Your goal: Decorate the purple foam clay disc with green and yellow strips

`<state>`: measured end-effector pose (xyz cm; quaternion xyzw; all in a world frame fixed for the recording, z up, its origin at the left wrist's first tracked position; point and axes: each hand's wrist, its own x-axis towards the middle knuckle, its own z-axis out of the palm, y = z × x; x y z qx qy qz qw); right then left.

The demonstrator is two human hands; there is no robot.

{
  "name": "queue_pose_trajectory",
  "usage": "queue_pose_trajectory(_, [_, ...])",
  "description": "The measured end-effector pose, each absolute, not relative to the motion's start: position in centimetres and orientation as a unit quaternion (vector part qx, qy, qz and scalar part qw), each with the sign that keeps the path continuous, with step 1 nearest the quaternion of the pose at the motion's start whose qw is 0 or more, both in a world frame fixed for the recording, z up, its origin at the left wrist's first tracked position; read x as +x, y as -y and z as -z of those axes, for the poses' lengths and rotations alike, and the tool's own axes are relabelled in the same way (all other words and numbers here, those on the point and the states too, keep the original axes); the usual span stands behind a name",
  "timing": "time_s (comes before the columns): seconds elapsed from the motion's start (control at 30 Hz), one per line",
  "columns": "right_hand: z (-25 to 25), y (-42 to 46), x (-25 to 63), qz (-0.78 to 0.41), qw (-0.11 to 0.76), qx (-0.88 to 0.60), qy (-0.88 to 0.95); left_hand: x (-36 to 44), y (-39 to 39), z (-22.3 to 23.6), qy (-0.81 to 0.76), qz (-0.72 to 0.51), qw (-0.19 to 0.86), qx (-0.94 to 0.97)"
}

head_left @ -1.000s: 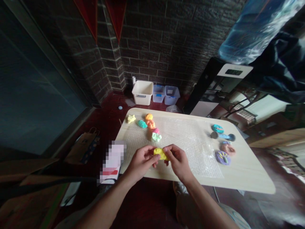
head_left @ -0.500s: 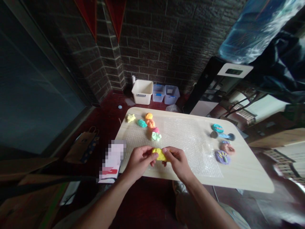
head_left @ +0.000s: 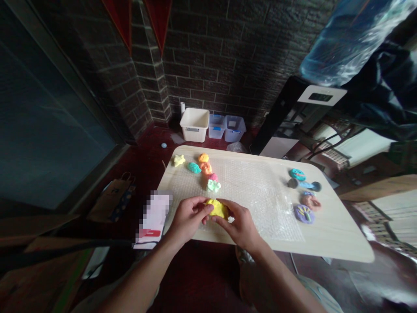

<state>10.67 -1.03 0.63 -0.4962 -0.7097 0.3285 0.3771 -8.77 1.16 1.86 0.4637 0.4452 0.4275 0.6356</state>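
Note:
A lump of yellow modelling clay (head_left: 217, 209) is held between my two hands above the front of the table. My left hand (head_left: 192, 217) pinches its left end with thumb and fingers. On its right side, my right hand (head_left: 237, 221) grips it, the thumb at the lower edge and the fingers behind. Just beyond lie a pale green clay piece (head_left: 214, 186) and a pink-red one (head_left: 213, 176). Farther back are orange pieces (head_left: 205, 168), a teal piece (head_left: 194, 167) and a pale yellow star-like piece (head_left: 179, 160).
Bubble wrap (head_left: 250, 187) covers much of the pale table (head_left: 345, 234). On the right sit a purple clay disc (head_left: 304, 214), a brown piece (head_left: 312, 201), a blue dumbbell shape (head_left: 304, 184) and a teal disc (head_left: 297, 174). Bins (head_left: 194, 126) stand beyond the table.
My right thumb has moved down from the top of the yellow clay to its lower edge. The clay is turned slightly, showing more of its face.

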Motion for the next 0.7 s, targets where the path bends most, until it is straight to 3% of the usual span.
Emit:
queue_pose_trajectory(0.3, [-0.9, 1.0, 10.5, -0.367, 0.392, -0.498, 0.681, -8.4, -0.9, -1.9, -0.431, -0.433, 0.657, 0.443])
queue_pose_trajectory(0.7, [-0.2, 0.4, 10.5, -0.563, 0.435, -0.436, 0.551, -8.9, -0.9, -1.1, -0.417, -0.426, 0.601, 0.533])
